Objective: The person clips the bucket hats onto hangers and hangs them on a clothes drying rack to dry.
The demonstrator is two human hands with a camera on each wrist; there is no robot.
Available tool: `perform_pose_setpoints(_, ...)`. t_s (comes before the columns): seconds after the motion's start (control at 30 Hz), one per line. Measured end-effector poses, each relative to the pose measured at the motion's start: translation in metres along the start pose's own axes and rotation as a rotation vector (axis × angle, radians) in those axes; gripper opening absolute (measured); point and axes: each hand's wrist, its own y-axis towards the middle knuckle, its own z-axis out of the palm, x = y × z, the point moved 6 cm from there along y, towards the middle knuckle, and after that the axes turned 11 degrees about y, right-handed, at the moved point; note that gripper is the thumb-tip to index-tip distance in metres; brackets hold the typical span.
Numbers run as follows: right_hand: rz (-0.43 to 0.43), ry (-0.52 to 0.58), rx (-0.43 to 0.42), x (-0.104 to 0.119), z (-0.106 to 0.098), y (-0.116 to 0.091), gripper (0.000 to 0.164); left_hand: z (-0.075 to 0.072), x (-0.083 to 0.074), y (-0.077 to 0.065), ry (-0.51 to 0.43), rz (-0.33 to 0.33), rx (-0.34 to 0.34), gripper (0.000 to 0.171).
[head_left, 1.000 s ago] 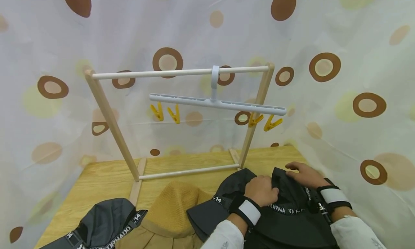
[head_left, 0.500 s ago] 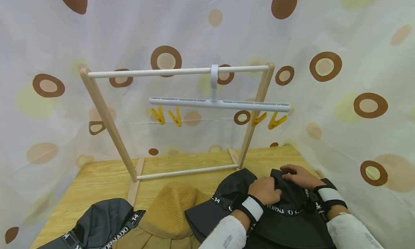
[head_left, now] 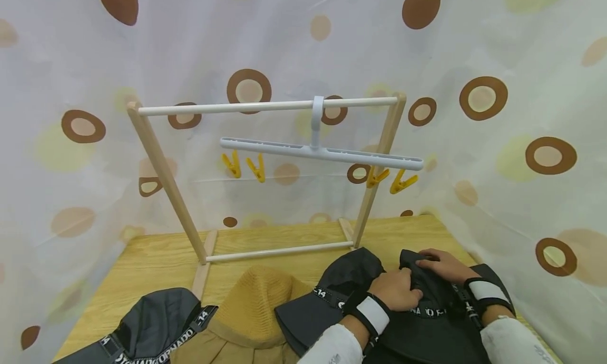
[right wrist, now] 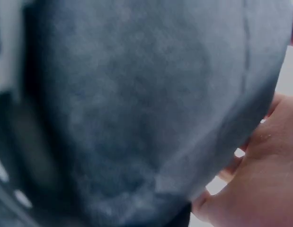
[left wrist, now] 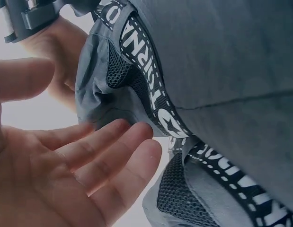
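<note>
A dark grey wide-brimmed sun hat [head_left: 427,330] with a white-lettered band lies at the front right, under both hands. My right hand [head_left: 448,266] holds its raised crown; in the right wrist view, the fingers of that hand [right wrist: 260,165] pass behind the grey fabric. My left hand [head_left: 395,290] is over the hat's left part. Seen in the left wrist view, its palm faces up, with the fingers [left wrist: 113,156] extended and the thumb apart, close beside the lettered band [left wrist: 148,75] and mesh. Another dark grey hat [head_left: 351,272] sits just left of my left hand.
A tan hat [head_left: 258,306] and a third dark hat [head_left: 161,322] lie on the wooden table [head_left: 156,248] to the left. Behind them stands a wooden rack [head_left: 163,171] with a pale hanger [head_left: 317,152] carrying several yellow clips [head_left: 256,169]. A dotted curtain [head_left: 284,37] encloses the table.
My left hand has moved slightly to the right, nearer the right hand, covering more of the lettering. The right hand stays at the crown. The hanger swings slightly, and the head view shifts.
</note>
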Motion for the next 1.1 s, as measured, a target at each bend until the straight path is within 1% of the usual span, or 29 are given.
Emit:
perform_pose_setpoints(0.1,0.01,-0.014,-0.019,-0.004,-0.004,-0.002,0.061,0.002,0.001,-0.002,-0.045,-0.008,0.001,0.056)
perform_pose_setpoints(0.17,0.018,-0.013,-0.025,-0.006,-0.006,-0.003,0.062,0.003,0.001,-0.004,-0.067,-0.002,-0.003,0.06)
perform_pose_setpoints(0.33,0.026,-0.007,-0.063,-0.008,-0.011,-0.008,0.06,0.002,0.0,-0.009,-0.097,0.034,-0.014,0.057)
perform_pose_setpoints(0.47,-0.002,-0.012,-0.1,-0.005,-0.017,-0.015,0.057,-0.003,0.002,-0.014,-0.114,0.056,-0.03,0.055)
perform_pose_setpoints(0.6,-0.04,0.012,-0.151,0.0,-0.027,-0.024,0.049,-0.011,0.006,-0.018,-0.15,0.079,-0.069,0.052)
perform_pose_setpoints(0.67,-0.057,0.036,-0.179,0.004,-0.033,-0.031,0.044,-0.016,0.008,-0.02,-0.166,0.093,-0.103,0.048)
perform_pose_setpoints(0.8,-0.074,0.064,-0.222,0.019,-0.048,-0.043,0.036,-0.03,0.012,-0.026,-0.202,0.112,-0.163,0.043)
perform_pose_setpoints(0.87,-0.087,0.062,-0.238,0.03,-0.054,-0.049,0.034,-0.036,0.014,-0.03,-0.245,0.121,-0.186,0.043)
perform_pose_setpoints(0.93,-0.108,0.058,-0.251,0.044,-0.058,-0.056,0.032,-0.044,0.017,-0.034,-0.289,0.129,-0.207,0.044)
perform_pose_setpoints(1.03,-0.165,0.041,-0.259,0.071,-0.061,-0.066,0.028,-0.058,0.021,-0.042,-0.351,0.147,-0.262,0.042)
perform_pose_setpoints(1.1,-0.208,0.027,-0.265,0.09,-0.062,-0.072,0.025,-0.069,0.022,-0.048,-0.374,0.156,-0.304,0.04)
